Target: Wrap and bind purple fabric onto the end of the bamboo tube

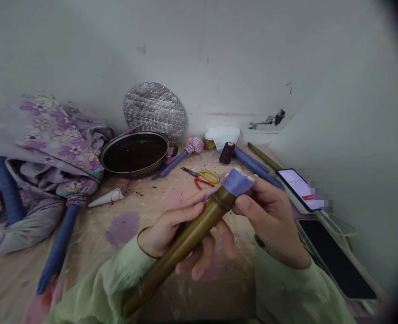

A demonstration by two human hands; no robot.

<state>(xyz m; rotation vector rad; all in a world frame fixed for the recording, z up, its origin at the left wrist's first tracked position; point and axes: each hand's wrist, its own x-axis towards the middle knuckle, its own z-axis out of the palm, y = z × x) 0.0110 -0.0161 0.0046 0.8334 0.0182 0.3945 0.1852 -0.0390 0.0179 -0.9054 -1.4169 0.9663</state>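
Note:
My left hand point(182, 234) is wrapped around an olive-brown bamboo stick point(185, 240) that slants up toward the right. My right hand point(273, 216) pinches a strip of lavender fabric point(237, 182) wound over the stick's top end. Both sleeves are pale green. The stick's lower end runs out of sight near my lap.
A dark pan point(136, 153) and a silver quilted disc point(154, 109) stand by the wall. Floral purple cloth point(47, 148), blue wrapped sticks point(59, 247), scissors point(201, 174), a dark thread spool point(226, 152) and a white cone point(107, 197) lie about. Two phones point(303, 189) point(336, 256) rest at the right.

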